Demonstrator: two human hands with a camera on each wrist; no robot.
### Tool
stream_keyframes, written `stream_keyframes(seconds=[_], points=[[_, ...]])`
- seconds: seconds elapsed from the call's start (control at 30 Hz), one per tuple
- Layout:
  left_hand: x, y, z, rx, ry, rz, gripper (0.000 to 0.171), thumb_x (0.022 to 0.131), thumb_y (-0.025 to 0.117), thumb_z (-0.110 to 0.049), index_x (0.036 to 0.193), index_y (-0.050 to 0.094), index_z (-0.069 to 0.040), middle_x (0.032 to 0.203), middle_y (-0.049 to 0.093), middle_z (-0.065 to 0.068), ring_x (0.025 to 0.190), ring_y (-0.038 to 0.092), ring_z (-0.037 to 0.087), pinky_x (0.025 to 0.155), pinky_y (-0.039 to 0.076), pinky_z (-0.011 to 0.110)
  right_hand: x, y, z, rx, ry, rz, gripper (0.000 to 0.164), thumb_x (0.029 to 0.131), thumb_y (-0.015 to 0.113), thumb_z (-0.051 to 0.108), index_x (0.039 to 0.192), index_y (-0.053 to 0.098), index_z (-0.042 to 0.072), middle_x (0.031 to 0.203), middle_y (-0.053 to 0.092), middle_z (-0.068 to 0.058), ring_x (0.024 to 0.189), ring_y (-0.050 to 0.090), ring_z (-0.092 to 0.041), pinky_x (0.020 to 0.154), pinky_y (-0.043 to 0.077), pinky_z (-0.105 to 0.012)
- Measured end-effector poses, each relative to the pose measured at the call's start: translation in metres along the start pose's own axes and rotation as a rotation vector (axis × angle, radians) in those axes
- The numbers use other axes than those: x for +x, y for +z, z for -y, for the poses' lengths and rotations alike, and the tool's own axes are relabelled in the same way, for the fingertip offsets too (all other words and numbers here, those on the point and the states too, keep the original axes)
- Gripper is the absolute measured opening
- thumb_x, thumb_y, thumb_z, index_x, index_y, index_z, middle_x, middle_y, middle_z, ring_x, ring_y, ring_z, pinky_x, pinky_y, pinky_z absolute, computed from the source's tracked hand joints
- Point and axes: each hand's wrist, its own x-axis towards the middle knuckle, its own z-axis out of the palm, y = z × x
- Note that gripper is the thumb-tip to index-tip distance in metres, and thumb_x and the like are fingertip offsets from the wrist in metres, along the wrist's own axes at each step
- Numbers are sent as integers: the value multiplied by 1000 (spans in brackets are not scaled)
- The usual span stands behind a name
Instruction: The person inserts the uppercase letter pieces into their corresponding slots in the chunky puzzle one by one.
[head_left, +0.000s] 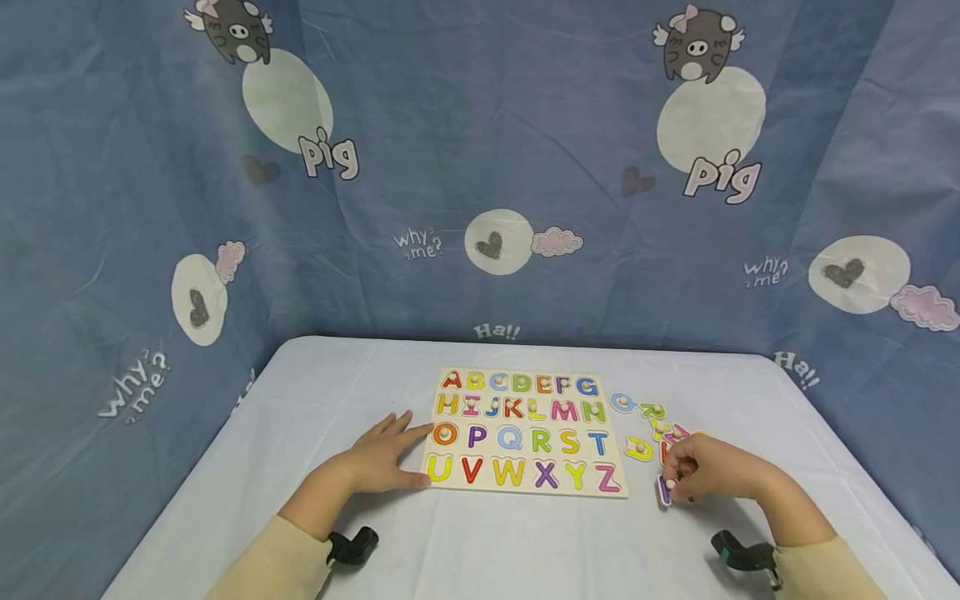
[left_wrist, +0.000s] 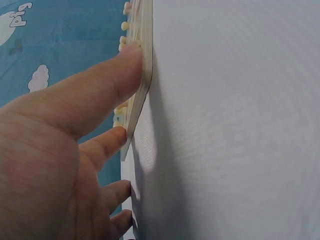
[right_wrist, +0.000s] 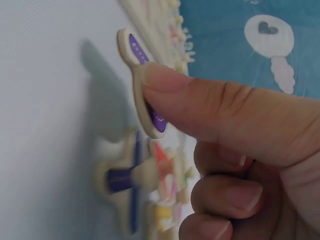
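My left hand [head_left: 378,458] rests at the left edge of a wooden alphabet puzzle board [head_left: 527,490], its fingers spread. In the left wrist view, the thumb [left_wrist: 122,75] and index finger touch the board's edge. Small knobs stand on the letters of the board's top two rows and on the orange O [head_left: 446,434]. To the right of the board, my right hand [head_left: 716,471] pinches a purple letter piece [right_wrist: 138,49], tilted on edge above the table; which letter cannot be told. A blurred purple-blue piece [right_wrist: 120,180] lies below it.
Loose letter pieces lie right of the board: a blue Q [head_left: 622,402], a green R [head_left: 652,411], a yellow U [head_left: 639,449] and several others partly behind the right hand. A white cloth covers the table [head_left: 510,550]; a blue printed curtain [head_left: 525,125] hangs behind.
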Motion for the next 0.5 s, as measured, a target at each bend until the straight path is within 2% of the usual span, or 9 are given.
stream_keyframes(seconds=[0.27, 0.5], points=[[0, -1, -1, -4, -10, 6, 91, 78, 78, -57, 153, 43, -19, 162, 23, 22, 149, 14, 47, 113, 18, 70, 17, -7, 32, -62, -36, -29, 14, 82, 81, 10, 86, 68, 11, 65, 42, 4, 61, 43, -10, 53, 36, -25], [-1, -1, 0, -1, 6, 5, 91, 78, 77, -57, 153, 44, -17, 161, 24, 24, 148, 15, 49, 114, 19, 69, 41, -8, 58, -90, -75, -14, 14, 84, 82, 16, 87, 68, 15, 66, 37, 3, 61, 38, -12, 55, 36, -25]])
